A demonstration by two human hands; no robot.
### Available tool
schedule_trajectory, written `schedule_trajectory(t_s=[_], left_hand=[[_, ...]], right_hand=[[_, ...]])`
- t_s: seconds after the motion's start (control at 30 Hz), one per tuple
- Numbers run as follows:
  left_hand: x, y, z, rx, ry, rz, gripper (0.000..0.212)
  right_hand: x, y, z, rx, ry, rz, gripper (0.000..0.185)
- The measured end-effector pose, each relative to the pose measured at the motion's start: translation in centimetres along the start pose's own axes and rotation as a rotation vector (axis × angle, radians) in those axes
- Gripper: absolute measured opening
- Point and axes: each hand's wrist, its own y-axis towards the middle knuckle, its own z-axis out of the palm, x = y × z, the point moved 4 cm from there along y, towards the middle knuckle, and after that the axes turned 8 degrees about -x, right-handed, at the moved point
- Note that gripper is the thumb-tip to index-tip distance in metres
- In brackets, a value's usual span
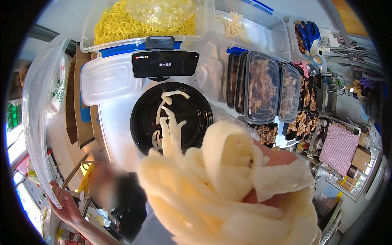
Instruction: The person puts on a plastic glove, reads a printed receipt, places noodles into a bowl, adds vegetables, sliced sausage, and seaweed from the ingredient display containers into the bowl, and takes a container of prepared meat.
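Very close to the camera, a thick bunch of wide pale noodles (196, 196) fills the lower middle. My right hand (275, 159) grips it, mostly hidden behind the strands. Some strands hang from the bunch towards a round black bowl (200, 119), where a few noodle pieces (176, 92) lie on the bottom. At the lower left, my left hand (65, 199) holds the lower end of a large, clear plastic lid (36, 122), which stands upright along the left side.
Behind the bowl stands a phone (165, 65) with its screen lit. Beyond it are a bin of yellow noodles (119, 27) and a clear bin (257, 33) with some pale noodles. Lidded meat containers (261, 88) stand at right. Cardboard (84, 107) leans at left, near a blurred person (108, 183).
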Motion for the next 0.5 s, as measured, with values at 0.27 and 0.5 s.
schedule_trajectory(t_s=[0.27, 0.5], left_hand=[[-0.3, -1.6, -0.4, 0.038, 0.02, 0.006, 0.01], [-0.1, -3.4, 2.2, 0.038, -0.043, 0.002, 0.013]], right_hand=[[-2.5, 2.9, 0.9, 0.205, -0.745, -0.153, 0.048], [-16.4, 2.6, -4.7, 0.231, -1.274, -0.072, 0.06]])
